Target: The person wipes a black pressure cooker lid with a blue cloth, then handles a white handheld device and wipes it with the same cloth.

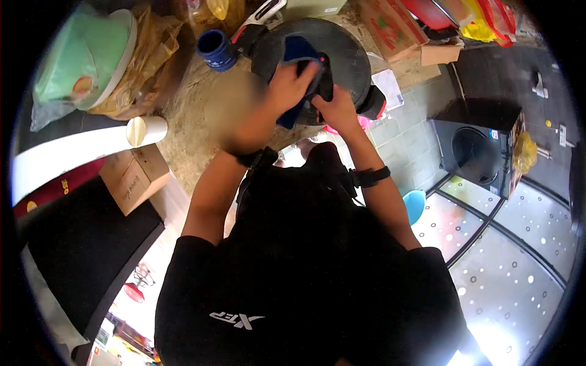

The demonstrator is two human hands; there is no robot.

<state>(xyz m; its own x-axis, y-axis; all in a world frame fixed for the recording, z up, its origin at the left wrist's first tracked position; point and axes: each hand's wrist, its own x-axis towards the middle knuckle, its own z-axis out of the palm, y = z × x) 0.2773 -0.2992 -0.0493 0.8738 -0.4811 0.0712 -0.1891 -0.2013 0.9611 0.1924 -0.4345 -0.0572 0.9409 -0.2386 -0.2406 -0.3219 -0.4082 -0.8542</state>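
A large round black lid or pan (pixel 352 50) with red-trimmed side handles sits on the worn table before me. My left hand (pixel 288 89) grips a dark blue cloth (pixel 297 48), pressed near the black handle (pixel 325 80) that rises from the middle of the round surface. My right hand (pixel 339 107) is closed around the near end of that handle. The cloth's lower end hangs by the pan's near rim. A dark blue cup (pixel 216 50) stands to the left of the pan.
Left are a pale green plastic-covered item (pixel 82 59), a brown plastic bag (pixel 151 59), a cylindrical container (pixel 151 131) and a cardboard box (pixel 135 178). A red-printed carton (pixel 389 27) and paper (pixel 389 89) lie right. A washing machine (pixel 476 151) and blue basin (pixel 414 206) stand beyond.
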